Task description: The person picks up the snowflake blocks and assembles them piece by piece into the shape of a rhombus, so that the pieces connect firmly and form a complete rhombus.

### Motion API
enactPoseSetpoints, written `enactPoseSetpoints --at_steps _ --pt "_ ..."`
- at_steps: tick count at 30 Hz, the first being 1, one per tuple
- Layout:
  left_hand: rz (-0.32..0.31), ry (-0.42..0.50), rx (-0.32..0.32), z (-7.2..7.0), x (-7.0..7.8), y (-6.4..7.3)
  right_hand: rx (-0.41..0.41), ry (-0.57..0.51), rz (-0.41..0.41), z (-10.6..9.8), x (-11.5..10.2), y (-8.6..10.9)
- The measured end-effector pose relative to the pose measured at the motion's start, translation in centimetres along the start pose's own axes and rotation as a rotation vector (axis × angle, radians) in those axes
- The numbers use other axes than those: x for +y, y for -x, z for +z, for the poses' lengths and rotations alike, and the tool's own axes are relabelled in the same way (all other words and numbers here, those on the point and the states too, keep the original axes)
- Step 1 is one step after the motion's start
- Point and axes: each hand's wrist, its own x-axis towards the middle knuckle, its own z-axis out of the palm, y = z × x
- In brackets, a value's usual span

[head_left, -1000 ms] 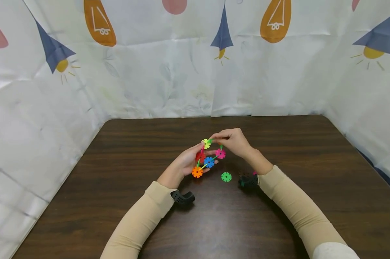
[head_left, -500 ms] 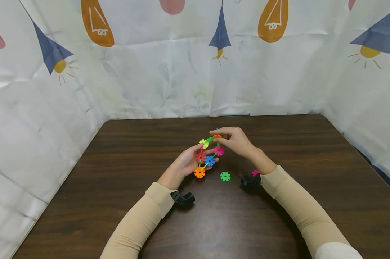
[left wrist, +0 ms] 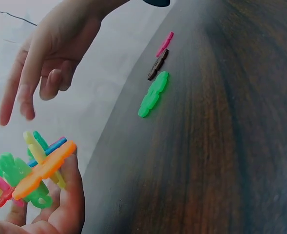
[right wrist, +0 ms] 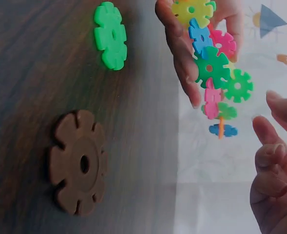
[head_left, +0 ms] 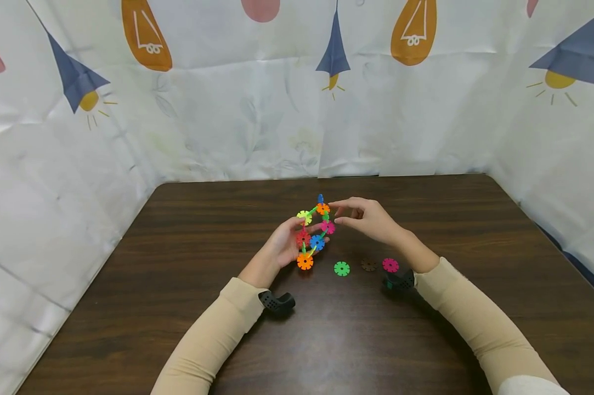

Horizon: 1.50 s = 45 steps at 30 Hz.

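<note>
My left hand holds up a loop of interlocking snowflake discs, the thumb near its yellow disc and the fingers behind. Notched plastic discs in orange, red, blue, pink, yellow and green are slotted edge to edge around the loop. At its top, a blue disc sticks up from an orange disc. Just right of the loop is my right hand, thumb and index finger parted with nothing between them. In the right wrist view, a gap shows between the right fingertips and the loop.
A loose green disc, a brown disc and a pink disc lie in a row on the dark wooden table. A white printed curtain surrounds the back and sides. Black wrist cameras hang under both sleeves.
My right hand has let go of the orange disc at the loop's top and drawn back to the right. The loop has shifted slightly left, and the loose pink and brown discs show fully.
</note>
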Motion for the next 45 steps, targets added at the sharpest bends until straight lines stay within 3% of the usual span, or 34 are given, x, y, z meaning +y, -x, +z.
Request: enactPoseSetpoints --at_steps 6,11,16,21,29,38,45 --pt "0.027 -0.045 0.037 -0.1 0.0 0.0 -0.085 0.016 0.051 -0.3 -0.2 1.1" --pt "0.041 -0.061 0.023 -0.2 -0.1 0.0 -0.243 0.030 0.111 -0.1 -0.1 2.1" --pt "0.049 -0.034 0.018 -0.2 -0.2 0.0 -0.380 0.066 0.105 0.3 -0.1 2.8" --pt "0.046 0.000 0.015 -0.2 -0.2 0.0 -0.456 0.116 0.103 0.8 -0.3 3.0" --pt "0.059 0.073 -0.010 -0.1 -0.3 -0.1 -0.495 0.249 0.138 1.9 -1.4 3.0" --pt "0.064 0.041 0.029 -0.1 -0.4 -0.1 -0.499 0.255 0.135 2.2 -1.1 2.9" --pt "0.062 -0.001 0.065 -0.1 -0.5 -0.2 -0.513 0.194 0.127 2.1 -0.9 2.8"
